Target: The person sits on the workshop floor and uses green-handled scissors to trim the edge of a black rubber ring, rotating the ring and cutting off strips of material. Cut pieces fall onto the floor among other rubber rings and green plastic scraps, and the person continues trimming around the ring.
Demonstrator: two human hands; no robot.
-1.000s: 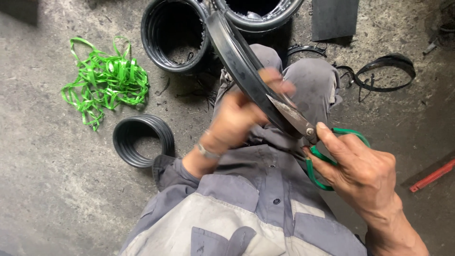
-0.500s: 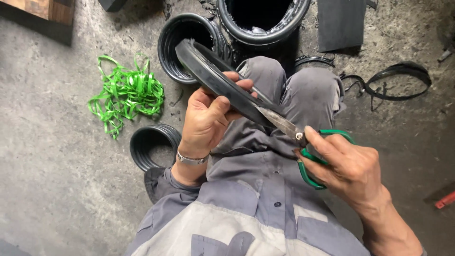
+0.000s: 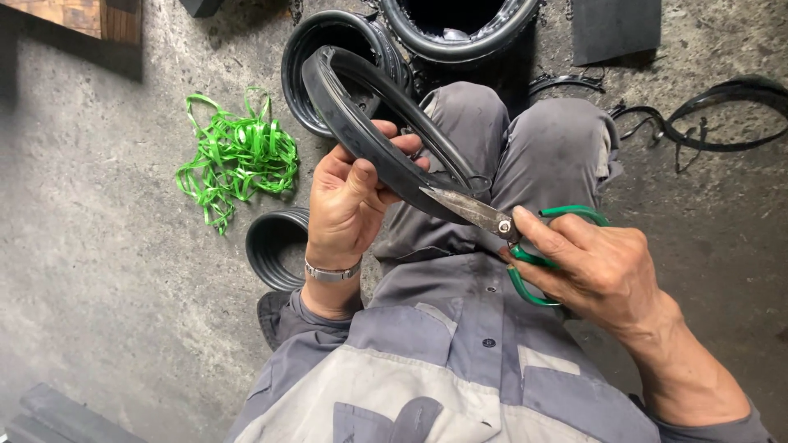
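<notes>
Left hand clenched around a black rubber ring, held over the knees. Right hand grasps green-handled scissors, blades touching the ring's lower end, tips toward 10 o'clock. Green strap tangle on concrete floor at 9 o'clock of the ring; ribbed black ring at 7 o'clock.
</notes>
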